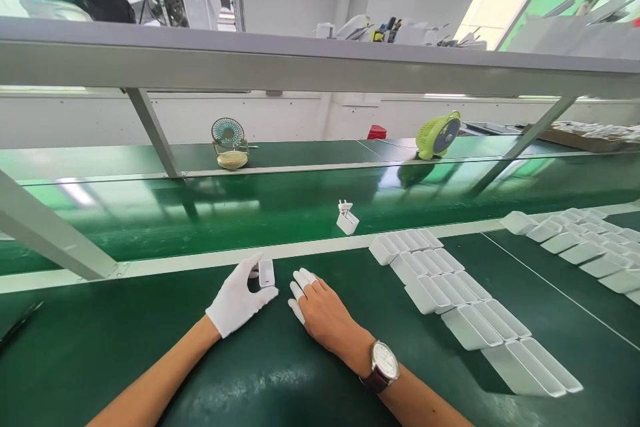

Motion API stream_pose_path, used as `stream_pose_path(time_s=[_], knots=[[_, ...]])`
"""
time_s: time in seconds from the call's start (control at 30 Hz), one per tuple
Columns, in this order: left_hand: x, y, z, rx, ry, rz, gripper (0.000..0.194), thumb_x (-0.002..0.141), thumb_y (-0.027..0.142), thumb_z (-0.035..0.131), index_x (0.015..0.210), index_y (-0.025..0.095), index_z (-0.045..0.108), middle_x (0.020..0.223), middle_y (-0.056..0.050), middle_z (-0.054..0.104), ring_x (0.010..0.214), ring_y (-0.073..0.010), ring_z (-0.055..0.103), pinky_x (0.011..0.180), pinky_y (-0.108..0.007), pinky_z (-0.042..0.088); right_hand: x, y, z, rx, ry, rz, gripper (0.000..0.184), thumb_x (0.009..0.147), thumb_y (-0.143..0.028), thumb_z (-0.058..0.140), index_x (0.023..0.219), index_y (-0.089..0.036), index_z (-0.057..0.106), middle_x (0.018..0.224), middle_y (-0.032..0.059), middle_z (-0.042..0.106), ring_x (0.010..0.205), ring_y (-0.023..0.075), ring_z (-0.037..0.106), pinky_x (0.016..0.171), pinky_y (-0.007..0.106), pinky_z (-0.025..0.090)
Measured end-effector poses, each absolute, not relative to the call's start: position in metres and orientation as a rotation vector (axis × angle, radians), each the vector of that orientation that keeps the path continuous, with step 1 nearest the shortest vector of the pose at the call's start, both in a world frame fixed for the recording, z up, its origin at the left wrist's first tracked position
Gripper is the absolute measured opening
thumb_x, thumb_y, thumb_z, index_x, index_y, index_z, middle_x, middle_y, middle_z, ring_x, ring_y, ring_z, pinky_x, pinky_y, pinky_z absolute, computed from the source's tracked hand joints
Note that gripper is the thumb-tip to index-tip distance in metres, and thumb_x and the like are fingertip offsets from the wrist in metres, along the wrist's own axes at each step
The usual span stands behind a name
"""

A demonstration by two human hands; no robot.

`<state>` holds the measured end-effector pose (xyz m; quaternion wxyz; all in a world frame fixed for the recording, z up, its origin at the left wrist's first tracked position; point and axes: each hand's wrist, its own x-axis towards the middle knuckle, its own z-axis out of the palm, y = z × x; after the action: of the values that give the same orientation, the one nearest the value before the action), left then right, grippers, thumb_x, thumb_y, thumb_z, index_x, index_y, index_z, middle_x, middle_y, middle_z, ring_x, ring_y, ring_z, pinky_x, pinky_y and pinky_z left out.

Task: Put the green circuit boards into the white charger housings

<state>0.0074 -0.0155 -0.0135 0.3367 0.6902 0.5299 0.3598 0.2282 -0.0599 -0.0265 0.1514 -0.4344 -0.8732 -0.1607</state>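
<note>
My left hand [240,299], in a white glove, holds a small white plastic casing [267,273] between thumb and fingers above the dark green table [280,373]. The casing is held up with its rimmed face towards me, and a small dark slot shows near its lower end. To the right of it is my right hand [323,310], bare but for white finger cots. Its fingers stretch towards the casing without touching it, and nothing shows in them. A wristwatch [385,361] is on my right wrist.
Rows of open white casings [450,280] stand on the right, with more casings [585,240] farther right. A white plug unit [347,219] lies on the green conveyor belt [290,203]. Two small fans [228,135] stand beyond. A shelf [320,67] spans overhead; a black tool [20,325] lies left.
</note>
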Motion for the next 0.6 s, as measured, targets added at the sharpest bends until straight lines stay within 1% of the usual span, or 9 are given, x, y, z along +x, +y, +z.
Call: stream_pose_path(time_s=[0.07, 0.23, 0.37, 0.43, 0.6], knots=[[0.010, -0.016, -0.012, 1.795, 1.417, 0.928, 0.062, 0.075, 0.037, 0.070, 0.132, 0.021, 0.054, 0.121, -0.009, 0.069, 0.105, -0.0262, 0.069, 0.097, -0.044, 0.056, 0.229, -0.059, -0.028, -1.237, -2.506, -0.463, 0.028, 0.098, -0.021, 0.050, 0.118, -0.009, 0.067, 0.121, 0.0188, 0.069, 0.120, 0.0300, 0.062, 0.106, 0.046, 0.049], [0.014, -0.017, -0.011, 1.866, 1.424, 0.932, 0.047, 0.077, 0.036, 0.067, 0.121, 0.022, 0.059, 0.117, -0.007, 0.069, 0.101, -0.0238, 0.069, 0.095, -0.042, 0.056, 0.230, -0.058, -0.029, -1.209, -2.448, -0.464, 0.026, 0.098, -0.019, 0.052, 0.116, -0.009, 0.067, 0.121, 0.0193, 0.069, 0.116, 0.0285, 0.064, 0.105, 0.045, 0.050], [0.017, -0.016, -0.017, 1.952, 1.426, 0.985, 0.049, 0.077, 0.032, 0.064, 0.123, 0.018, 0.058, 0.116, -0.012, 0.068, 0.105, -0.0270, 0.066, 0.097, -0.046, 0.053, 0.230, -0.057, -0.029, -1.182, -2.429, -0.507, 0.026, 0.098, -0.018, 0.049, 0.112, -0.009, 0.069, 0.118, 0.0185, 0.071, 0.110, 0.0279, 0.067, 0.100, 0.044, 0.053], [0.018, -0.015, -0.020, 1.984, 1.409, 1.016, 0.050, 0.075, 0.029, 0.064, 0.123, 0.017, 0.058, 0.115, -0.013, 0.067, 0.106, -0.0281, 0.066, 0.098, -0.046, 0.053, 0.230, -0.056, -0.029, -1.169, -2.421, -0.528, 0.026, 0.099, -0.019, 0.049, 0.110, -0.009, 0.070, 0.116, 0.0183, 0.071, 0.110, 0.0286, 0.067, 0.099, 0.044, 0.054], [0.019, -0.018, -0.017, 1.833, 1.399, 1.023, 0.052, 0.075, 0.031, 0.067, 0.124, 0.018, 0.058, 0.114, -0.010, 0.067, 0.100, -0.0255, 0.066, 0.095, -0.044, 0.054, 0.231, -0.056, -0.031, -1.157, -2.396, -0.556, 0.026, 0.099, -0.017, 0.047, 0.110, -0.010, 0.069, 0.117, 0.0180, 0.071, 0.114, 0.0286, 0.066, 0.100, 0.045, 0.053]])
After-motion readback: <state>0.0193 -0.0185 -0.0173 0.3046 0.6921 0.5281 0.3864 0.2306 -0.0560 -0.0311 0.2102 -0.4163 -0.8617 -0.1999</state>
